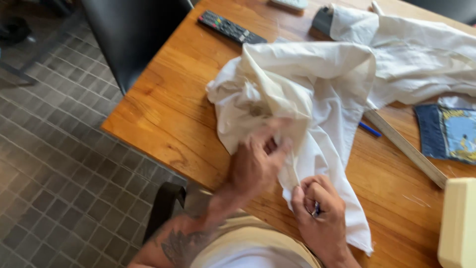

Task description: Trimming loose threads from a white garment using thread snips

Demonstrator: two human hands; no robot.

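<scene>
We're looking down at the wooden table [168, 114], where a crumpled cream cloth [302, 94] lies near the front edge. Our left hand [255, 164] is pinching a bunched fold of that cloth, fingers curled tight into it. Our right hand [322, 216] is closed on the cloth's lower edge and grips a small dark tool [316, 209], too blurred to identify. Beside the cloth we see a blue pen [370, 129], a wooden ruler [406, 149], a denim patch [446, 131] and, at the far end, a black remote [230, 27].
</scene>
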